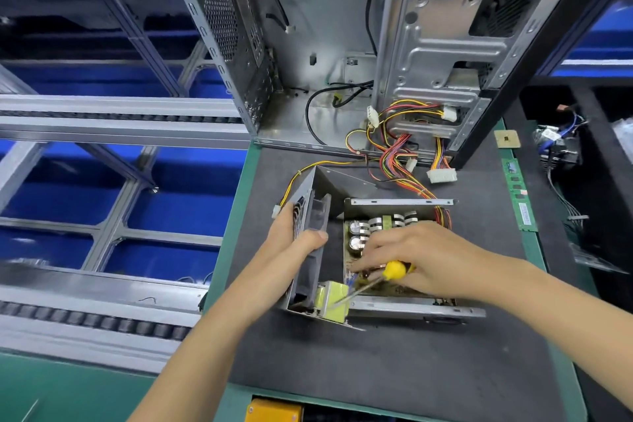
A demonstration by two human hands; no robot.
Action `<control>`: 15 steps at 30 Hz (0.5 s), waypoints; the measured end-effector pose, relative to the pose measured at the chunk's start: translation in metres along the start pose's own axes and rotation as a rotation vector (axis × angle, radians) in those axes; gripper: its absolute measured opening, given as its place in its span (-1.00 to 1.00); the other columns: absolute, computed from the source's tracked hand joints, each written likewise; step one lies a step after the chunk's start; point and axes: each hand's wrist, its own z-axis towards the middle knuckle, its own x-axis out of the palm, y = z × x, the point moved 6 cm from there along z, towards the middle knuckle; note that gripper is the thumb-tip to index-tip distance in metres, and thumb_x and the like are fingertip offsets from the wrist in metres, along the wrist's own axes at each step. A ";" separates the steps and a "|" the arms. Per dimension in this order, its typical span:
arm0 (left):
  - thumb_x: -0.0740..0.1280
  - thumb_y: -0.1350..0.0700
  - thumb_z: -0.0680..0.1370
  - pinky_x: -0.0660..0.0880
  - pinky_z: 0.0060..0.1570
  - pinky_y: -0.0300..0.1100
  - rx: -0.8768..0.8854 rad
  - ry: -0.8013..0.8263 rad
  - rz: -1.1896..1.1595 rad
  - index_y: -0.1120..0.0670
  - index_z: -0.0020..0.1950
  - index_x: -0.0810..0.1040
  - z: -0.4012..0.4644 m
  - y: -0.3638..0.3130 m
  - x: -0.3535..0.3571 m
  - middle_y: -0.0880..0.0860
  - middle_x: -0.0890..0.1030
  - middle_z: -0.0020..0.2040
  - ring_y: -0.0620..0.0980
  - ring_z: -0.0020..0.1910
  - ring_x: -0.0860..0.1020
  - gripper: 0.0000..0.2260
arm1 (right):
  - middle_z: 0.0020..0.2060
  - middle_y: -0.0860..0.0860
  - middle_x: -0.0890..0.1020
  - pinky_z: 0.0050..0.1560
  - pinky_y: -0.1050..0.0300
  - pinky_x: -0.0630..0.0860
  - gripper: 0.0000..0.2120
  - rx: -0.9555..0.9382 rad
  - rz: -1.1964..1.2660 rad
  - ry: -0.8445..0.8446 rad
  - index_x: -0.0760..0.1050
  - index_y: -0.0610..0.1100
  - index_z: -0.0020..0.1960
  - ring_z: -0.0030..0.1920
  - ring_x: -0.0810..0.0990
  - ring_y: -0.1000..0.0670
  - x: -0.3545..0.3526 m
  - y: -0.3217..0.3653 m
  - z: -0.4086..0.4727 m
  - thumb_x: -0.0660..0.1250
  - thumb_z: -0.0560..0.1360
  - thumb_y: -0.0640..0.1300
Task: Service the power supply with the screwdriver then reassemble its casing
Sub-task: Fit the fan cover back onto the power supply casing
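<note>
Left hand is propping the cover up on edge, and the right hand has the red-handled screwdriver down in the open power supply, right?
Not quite: in the head view the screwdriver has a yellow handle. The left hand does hold the cover up, and the right hand works inside the open power supply.

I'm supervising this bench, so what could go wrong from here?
1. The screwdriver shaft lies across the open power supply board; a slip might scratch or bridge parts.
2. The left hand holds the tilted cover by bare metal edges; it could cut or drop.
</note>
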 end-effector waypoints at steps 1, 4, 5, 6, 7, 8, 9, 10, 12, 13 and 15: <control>0.21 0.22 0.62 0.18 0.48 -0.01 0.007 0.008 0.011 0.02 0.58 0.06 -0.002 -0.001 0.001 0.06 0.30 0.51 0.01 0.47 0.29 -0.43 | 0.01 0.22 0.59 -0.11 0.07 0.51 -0.67 0.022 0.091 -0.010 0.60 0.09 0.15 -0.03 0.55 0.15 0.000 -0.004 0.001 0.35 0.46 -0.22; 0.19 0.30 0.62 0.18 0.48 -0.04 0.023 -0.025 0.023 0.08 0.58 0.06 -0.003 -0.009 0.002 0.11 0.27 0.53 0.05 0.49 0.27 -0.43 | 0.04 0.20 0.60 0.06 0.06 0.48 -0.82 0.053 0.317 -0.041 0.65 -0.02 0.06 0.03 0.55 0.18 0.001 -0.007 0.009 0.39 0.49 -0.18; 0.19 0.34 0.61 0.18 0.47 -0.06 0.029 -0.052 0.028 0.10 0.58 0.08 -0.002 -0.013 0.001 0.12 0.25 0.54 0.07 0.49 0.26 -0.43 | 0.03 0.18 0.62 0.08 0.10 0.48 -0.83 0.044 0.380 -0.035 0.65 -0.04 0.07 0.03 0.56 0.17 0.002 -0.005 0.011 0.39 0.50 -0.19; 0.18 0.36 0.61 0.17 0.46 -0.08 0.041 -0.063 0.027 0.11 0.57 0.07 -0.002 -0.016 0.000 0.12 0.22 0.55 0.08 0.50 0.24 -0.43 | 0.01 0.16 0.64 0.09 0.13 0.48 -0.82 0.028 0.426 -0.020 0.65 -0.04 0.08 0.03 0.57 0.15 0.004 -0.001 0.013 0.37 0.51 -0.20; 0.17 0.37 0.61 0.16 0.45 -0.12 0.061 -0.064 0.020 0.10 0.58 0.05 -0.002 -0.017 -0.001 0.10 0.20 0.55 0.09 0.50 0.22 -0.42 | -0.01 0.15 0.65 0.08 0.16 0.48 -0.81 0.010 0.454 0.000 0.65 -0.05 0.10 0.02 0.57 0.14 0.006 0.003 0.014 0.37 0.52 -0.20; 0.16 0.38 0.62 0.18 0.42 -0.16 0.079 -0.067 0.003 0.07 0.58 0.03 -0.002 -0.018 -0.003 0.10 0.21 0.55 0.11 0.49 0.23 -0.41 | -0.03 0.13 0.65 0.07 0.17 0.48 -0.82 -0.005 0.469 0.019 0.65 -0.08 0.09 0.00 0.57 0.13 0.009 0.006 0.015 0.36 0.52 -0.21; 0.16 0.38 0.62 0.21 0.34 -0.19 0.088 -0.074 -0.016 0.06 0.58 0.05 -0.002 -0.019 -0.003 0.10 0.24 0.53 0.12 0.47 0.26 -0.42 | -0.04 0.11 0.64 0.05 0.16 0.49 -0.83 -0.009 0.478 0.033 0.65 -0.11 0.08 -0.03 0.57 0.13 0.011 0.007 0.015 0.37 0.51 -0.23; 0.16 0.38 0.62 0.26 0.28 -0.21 0.087 -0.083 -0.024 0.04 0.57 0.07 -0.001 -0.021 -0.003 0.10 0.28 0.51 0.13 0.45 0.29 -0.42 | -0.05 0.10 0.64 0.03 0.15 0.49 -0.84 -0.006 0.491 0.039 0.66 -0.13 0.06 -0.05 0.57 0.13 0.013 0.007 0.014 0.37 0.51 -0.24; 0.16 0.39 0.61 0.30 0.19 -0.26 0.091 -0.098 -0.020 0.02 0.56 0.11 -0.002 -0.023 -0.004 0.06 0.35 0.45 0.09 0.40 0.34 -0.43 | -0.08 0.08 0.63 0.00 0.16 0.50 -0.82 -0.003 0.531 0.040 0.66 -0.12 0.06 -0.08 0.56 0.15 0.014 0.006 0.012 0.36 0.51 -0.27; 0.16 0.40 0.61 0.31 0.15 -0.28 0.114 -0.100 -0.024 0.00 0.54 0.14 -0.002 -0.022 -0.006 0.01 0.38 0.38 0.05 0.36 0.36 -0.43 | -0.09 0.07 0.64 0.00 0.16 0.50 -0.82 0.000 0.546 0.046 0.66 -0.12 0.06 -0.09 0.56 0.15 0.015 0.005 0.011 0.36 0.51 -0.27; 0.15 0.42 0.59 0.30 0.12 -0.34 0.166 -0.081 -0.052 -0.13 0.46 0.21 -0.001 -0.020 -0.007 -0.13 0.38 0.27 -0.08 0.27 0.38 -0.41 | -0.09 0.05 0.64 -0.02 0.12 0.51 -0.83 0.007 0.541 0.060 0.66 -0.14 0.05 -0.09 0.57 0.13 0.015 0.004 0.011 0.36 0.51 -0.26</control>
